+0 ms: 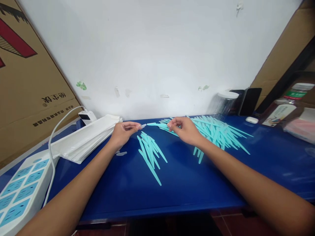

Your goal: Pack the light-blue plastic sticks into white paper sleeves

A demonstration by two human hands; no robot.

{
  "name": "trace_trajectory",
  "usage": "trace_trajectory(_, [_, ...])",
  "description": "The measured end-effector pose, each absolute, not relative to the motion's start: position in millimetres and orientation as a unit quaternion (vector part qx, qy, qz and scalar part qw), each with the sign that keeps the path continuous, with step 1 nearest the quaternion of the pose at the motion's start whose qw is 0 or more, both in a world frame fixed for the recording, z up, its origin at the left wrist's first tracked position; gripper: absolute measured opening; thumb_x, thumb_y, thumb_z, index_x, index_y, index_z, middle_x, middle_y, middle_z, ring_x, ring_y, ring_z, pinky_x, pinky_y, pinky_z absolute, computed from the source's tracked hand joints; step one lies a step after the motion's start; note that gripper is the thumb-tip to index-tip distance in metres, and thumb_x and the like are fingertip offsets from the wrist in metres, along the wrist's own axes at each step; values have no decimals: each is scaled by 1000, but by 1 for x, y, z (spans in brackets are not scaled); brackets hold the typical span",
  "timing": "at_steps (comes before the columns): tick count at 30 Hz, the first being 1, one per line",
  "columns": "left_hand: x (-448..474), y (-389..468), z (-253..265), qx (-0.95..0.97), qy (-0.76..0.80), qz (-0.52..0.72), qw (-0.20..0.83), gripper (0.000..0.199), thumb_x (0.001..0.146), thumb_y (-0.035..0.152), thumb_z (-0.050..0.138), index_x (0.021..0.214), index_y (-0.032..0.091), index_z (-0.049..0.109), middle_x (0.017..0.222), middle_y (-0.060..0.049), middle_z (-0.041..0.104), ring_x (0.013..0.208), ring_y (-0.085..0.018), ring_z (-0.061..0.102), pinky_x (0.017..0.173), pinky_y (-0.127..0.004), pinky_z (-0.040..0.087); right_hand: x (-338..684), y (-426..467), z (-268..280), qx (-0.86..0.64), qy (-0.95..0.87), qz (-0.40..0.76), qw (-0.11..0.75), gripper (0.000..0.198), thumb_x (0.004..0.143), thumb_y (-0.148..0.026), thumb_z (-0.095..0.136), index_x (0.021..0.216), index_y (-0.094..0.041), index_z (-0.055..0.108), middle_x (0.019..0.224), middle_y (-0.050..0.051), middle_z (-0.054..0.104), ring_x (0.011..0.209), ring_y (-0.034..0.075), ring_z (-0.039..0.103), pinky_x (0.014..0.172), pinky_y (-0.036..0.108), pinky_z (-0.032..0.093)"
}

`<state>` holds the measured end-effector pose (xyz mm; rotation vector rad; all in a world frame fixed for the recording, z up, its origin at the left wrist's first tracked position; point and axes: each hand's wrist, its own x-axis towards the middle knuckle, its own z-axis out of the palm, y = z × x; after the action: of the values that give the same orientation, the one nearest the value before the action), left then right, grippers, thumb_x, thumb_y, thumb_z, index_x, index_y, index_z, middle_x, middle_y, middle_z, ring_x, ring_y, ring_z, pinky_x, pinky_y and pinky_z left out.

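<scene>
My left hand (126, 131) pinches a small clear blade cover (143, 126) between thumb and fingertips. Facing it, my right hand (184, 129) grips a turquoise eyebrow razor (153, 124), whose tip points left towards the cover; a slight gap seems to lie between them. Below and between the hands is a small pile of turquoise razors (150, 149) on the blue table (177, 183). A larger heap of razors (219, 131) spreads behind and right of my right hand, which hides part of it. More clear covers (121, 153) lie by my left wrist, partly hidden.
White flat packets (86, 137) are stacked at left, beside a power strip (22, 186) with a white cable (51, 144). At the back right stand a clear jar (223, 103), a dark phone (250, 101), a white earbud case (252, 120) and a bottle (283, 108).
</scene>
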<state>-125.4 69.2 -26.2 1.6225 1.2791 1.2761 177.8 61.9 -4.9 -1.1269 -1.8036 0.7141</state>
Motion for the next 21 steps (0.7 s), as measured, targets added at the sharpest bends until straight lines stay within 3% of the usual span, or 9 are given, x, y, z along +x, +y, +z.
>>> trace_trajectory(16, [-121,66,-21,675,471,450,347,45,78,58,88,99,18,83,98,-11,84,97,-29,79,95,-43,61,178,55,2,-452,-746,297,388,17,92,-31,66,84,-17,72,80,7,79,77,20,72,78,32,51])
trace_trajectory(21, [-112,61,-22,699,459,427,344,44,77,55,89,98,17,84,96,-11,83,90,-28,79,86,-40,62,176,54,-5,-418,-768,300,381,17,93,-33,67,87,-18,73,79,5,78,78,19,71,81,32,51])
